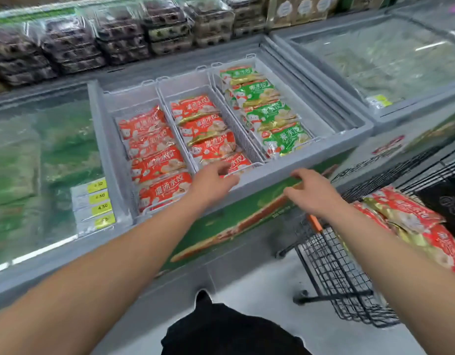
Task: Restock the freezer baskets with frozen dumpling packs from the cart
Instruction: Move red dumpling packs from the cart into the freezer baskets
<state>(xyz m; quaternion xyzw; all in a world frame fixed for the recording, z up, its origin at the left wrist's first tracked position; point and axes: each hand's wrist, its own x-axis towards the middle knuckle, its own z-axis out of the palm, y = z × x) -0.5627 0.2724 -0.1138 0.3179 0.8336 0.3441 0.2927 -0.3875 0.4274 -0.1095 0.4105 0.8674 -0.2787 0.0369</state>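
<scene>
The open freezer (324,160) is taken as landmark. Inside it, red dumpling packs (159,165) are laid in the left and middle baskets (134,98), green packs (270,111) in the right one. The left hand (213,183) is placed at the middle basket's near rim, fingers curled; whether a pack is gripped cannot be told. The right hand (311,190) is rested loosely on the freezer's front edge. Right of the freezer, more red packs (411,221) are piled in the cart (336,272), cut off by the frame.

Three baskets (257,163) side by side in freezer (324,162); packs (159,170) inside; cart (336,272) right.
</scene>
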